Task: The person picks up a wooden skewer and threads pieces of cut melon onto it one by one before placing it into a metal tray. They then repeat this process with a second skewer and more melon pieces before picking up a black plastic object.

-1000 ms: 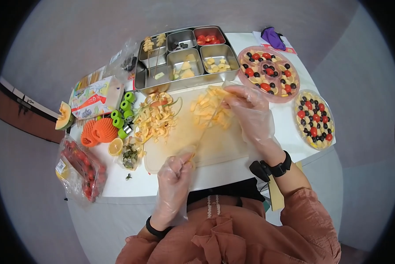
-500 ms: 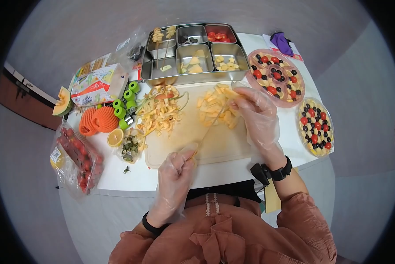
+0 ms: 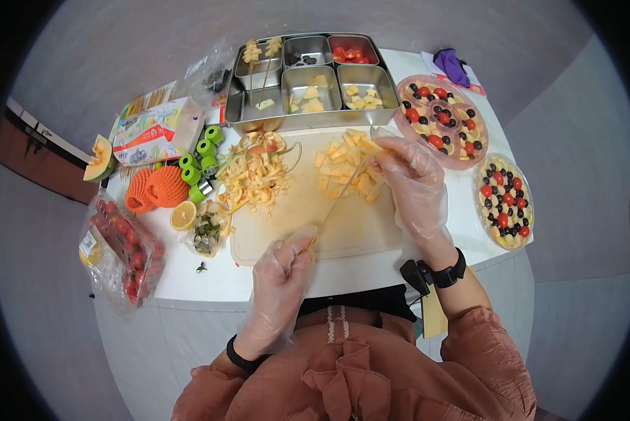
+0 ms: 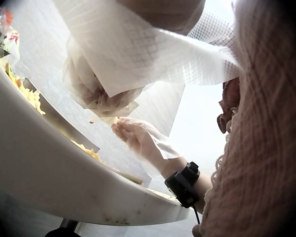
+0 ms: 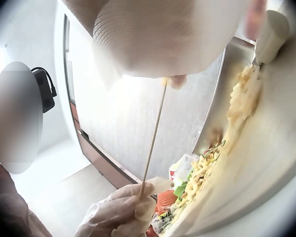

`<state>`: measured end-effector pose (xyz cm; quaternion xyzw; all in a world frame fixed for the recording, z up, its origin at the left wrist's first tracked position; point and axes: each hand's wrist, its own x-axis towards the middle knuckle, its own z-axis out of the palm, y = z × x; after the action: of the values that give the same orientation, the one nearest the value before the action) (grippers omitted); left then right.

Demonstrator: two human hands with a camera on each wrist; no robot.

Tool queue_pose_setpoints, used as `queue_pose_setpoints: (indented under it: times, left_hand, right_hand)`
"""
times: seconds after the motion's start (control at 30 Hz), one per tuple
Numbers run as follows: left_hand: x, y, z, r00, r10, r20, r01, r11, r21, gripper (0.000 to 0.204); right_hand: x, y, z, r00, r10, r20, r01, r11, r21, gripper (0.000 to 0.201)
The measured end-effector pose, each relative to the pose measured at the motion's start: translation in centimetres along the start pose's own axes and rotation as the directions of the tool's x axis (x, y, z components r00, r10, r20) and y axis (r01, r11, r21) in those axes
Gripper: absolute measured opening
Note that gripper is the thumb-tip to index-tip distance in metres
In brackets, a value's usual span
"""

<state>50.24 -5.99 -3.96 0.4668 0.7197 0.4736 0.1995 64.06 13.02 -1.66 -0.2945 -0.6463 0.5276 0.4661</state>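
Note:
In a clear plastic glove, my left hand grips the lower end of a thin wooden skewer, which slants up to the right over the cutting board. At its upper end my right hand, also gloved, pinches a small yellow fruit piece, mostly hidden by the fingers. The right wrist view shows the skewer running straight between the two hands. Beyond the skewer lies a pile of cut yellow fruit. Left of that pile are peels and trimmings.
A steel tray with fruit compartments and two filled skewers stands behind the board. Two fruit platters, one pink and one clear, sit right. Left are green cutters, orange foam nets, half a lemon and packed tomatoes.
The head view has shifted a little, so the table appears slightly displaced. Both hands keep their hold on the skewer and the fruit piece, in almost the same pose.

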Motion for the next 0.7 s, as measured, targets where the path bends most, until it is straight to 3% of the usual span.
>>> queue_pose_setpoints:
  times: [0.27, 0.33, 0.43, 0.7]
  left_hand:
    - [0.01, 0.22, 0.08, 1.0, 0.006, 0.001, -0.006, 1.0, 0.002, 0.02]
    - [0.01, 0.25, 0.06, 1.0, 0.001, 0.006, -0.001, 1.0, -0.004, 0.02]
    - [0.01, 0.23, 0.07, 1.0, 0.002, 0.011, -0.002, 1.0, -0.011, 0.02]
    - [-0.09, 0.37, 0.2, 1.0, -0.019, 0.008, 0.019, 0.999, -0.029, 0.02]
  right_hand:
    - [-0.13, 0.45, -0.22, 0.996, -0.091, -0.011, 0.089, 0.991, -0.103, 0.023]
    - [-0.02, 0.63, -0.38, 0.977, -0.211, 0.012, 0.205, 0.933, -0.294, 0.022]
    - [0.0, 0.44, -0.31, 0.962, -0.273, 0.018, 0.259, 0.888, -0.38, 0.021]
    - [-0.15, 0.51, -0.26, 0.94, -0.335, 0.064, 0.327, 0.83, -0.452, 0.02]
